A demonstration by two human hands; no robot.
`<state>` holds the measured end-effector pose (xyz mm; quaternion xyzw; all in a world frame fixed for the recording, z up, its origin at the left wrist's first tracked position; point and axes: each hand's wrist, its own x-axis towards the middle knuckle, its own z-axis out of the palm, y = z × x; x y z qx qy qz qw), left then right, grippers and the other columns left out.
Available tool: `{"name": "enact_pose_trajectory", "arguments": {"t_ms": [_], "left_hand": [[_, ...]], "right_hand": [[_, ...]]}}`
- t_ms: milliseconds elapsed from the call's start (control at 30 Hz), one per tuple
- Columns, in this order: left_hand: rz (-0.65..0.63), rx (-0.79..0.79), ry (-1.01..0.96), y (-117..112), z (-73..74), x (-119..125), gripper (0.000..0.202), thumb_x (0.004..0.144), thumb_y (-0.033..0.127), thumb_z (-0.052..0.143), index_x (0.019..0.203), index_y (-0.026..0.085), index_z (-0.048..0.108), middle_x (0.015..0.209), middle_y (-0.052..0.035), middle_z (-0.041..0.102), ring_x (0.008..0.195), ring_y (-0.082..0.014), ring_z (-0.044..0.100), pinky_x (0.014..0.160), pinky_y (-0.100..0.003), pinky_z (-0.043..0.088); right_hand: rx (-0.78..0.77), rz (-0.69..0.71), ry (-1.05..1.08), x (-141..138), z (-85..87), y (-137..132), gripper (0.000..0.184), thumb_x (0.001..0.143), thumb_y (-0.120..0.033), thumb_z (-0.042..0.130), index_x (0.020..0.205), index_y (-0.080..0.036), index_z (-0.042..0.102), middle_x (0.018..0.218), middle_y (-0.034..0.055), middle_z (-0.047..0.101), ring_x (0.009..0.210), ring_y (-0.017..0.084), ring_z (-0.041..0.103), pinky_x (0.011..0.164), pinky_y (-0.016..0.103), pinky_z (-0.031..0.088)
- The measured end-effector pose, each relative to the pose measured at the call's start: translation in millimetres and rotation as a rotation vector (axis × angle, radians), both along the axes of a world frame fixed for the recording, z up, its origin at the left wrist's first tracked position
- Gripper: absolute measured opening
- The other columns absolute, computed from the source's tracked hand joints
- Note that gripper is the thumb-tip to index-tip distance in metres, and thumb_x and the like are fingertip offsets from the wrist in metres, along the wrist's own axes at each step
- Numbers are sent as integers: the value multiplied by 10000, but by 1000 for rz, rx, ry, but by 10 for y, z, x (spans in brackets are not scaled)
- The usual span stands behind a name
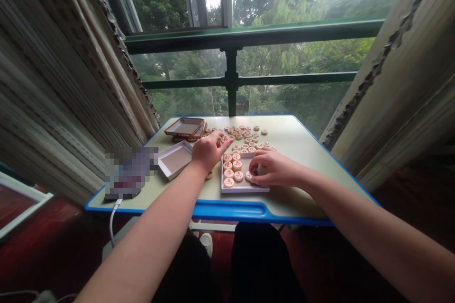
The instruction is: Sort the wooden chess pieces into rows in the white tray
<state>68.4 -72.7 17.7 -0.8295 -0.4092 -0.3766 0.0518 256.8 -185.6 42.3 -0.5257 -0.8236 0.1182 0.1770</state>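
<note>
Your half-open left hand (213, 144) brackets a round, red-marked wooden disc (224, 139), eleven o'clock of the shallow white box (245, 190). Your curled right hand (268, 168) touches another disc (248, 176) inside; neither grip is verifiable. Overpushing toward nine o'clock may dislodge neighbouring discs (238, 176).

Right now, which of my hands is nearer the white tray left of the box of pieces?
Left. Your left hand is just beyond the right edge of the white tray; your right hand is farther right, at the box of pieces.
</note>
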Motion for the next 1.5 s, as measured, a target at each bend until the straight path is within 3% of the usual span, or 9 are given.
{"name": "enact_pose_trajectory", "arguments": {"t_ms": [133, 433, 1100, 1200, 1333, 1500], "left_hand": [[-8, -10, 12, 3, -1, 8, 371, 812, 513, 508, 904, 170, 615, 612, -13, 616, 597, -152, 589, 585, -235, 397], [-8, -32, 9, -23, 32, 14, 350, 821, 486, 508, 923, 169, 618, 625, -17, 621, 623, -160, 598, 615, -244, 412], [-68, -91, -52, -1, 26, 16, 332, 790, 459, 571, 932, 166, 634, 649, -27, 642, 644, -165, 608, 651, -261, 447], [-194, -212, -178, 13, 28, 37, 293, 744, 397, 640, 942, 180, 641, 670, -15, 659, 613, -139, 605, 647, -256, 475], [-391, -538, -357, -28, 49, 92, 343, 690, 333, 685, 989, 171, 636, 712, -26, 682, 590, -133, 616, 545, -242, 497], [-571, -839, -448, -129, 116, 113, 348, 694, 229, 653, 1028, 139, 620, 765, -60, 701, 629, -147, 636, 458, -214, 475]], "right_hand": [[24, -9, -4, 10, -29, 10, 197, 730, -385, 627, 752, -197, 681, 759, 42, 641, 742, 167, 542, 678, 274, 410], [283, 59, 30, -126, -54, 10, 149, 739, -344, 651, 809, -220, 694, 814, 50, 646, 759, 169, 540, 794, 328, 403], [289, 90, 40, -142, -101, 52, 170, 743, -322, 650, 875, -228, 700, 826, 51, 646, 782, 175, 545, 741, 309, 432], [335, 68, 89, -120, -94, 62, 159, 761, -317, 632, 867, -212, 686, 812, 53, 637, 787, 174, 553, 767, 319, 438], [447, -59, 159, -70, -123, 99, 140, 801, -292, 582, 868, -197, 661, 768, 53, 613, 754, 172, 550, 721, 309, 455], [481, -180, 259, -34, -131, 105, 197, 826, -290, 547, 986, -195, 612, 872, 60, 619, 717, 143, 563, 668, 273, 473]]}}
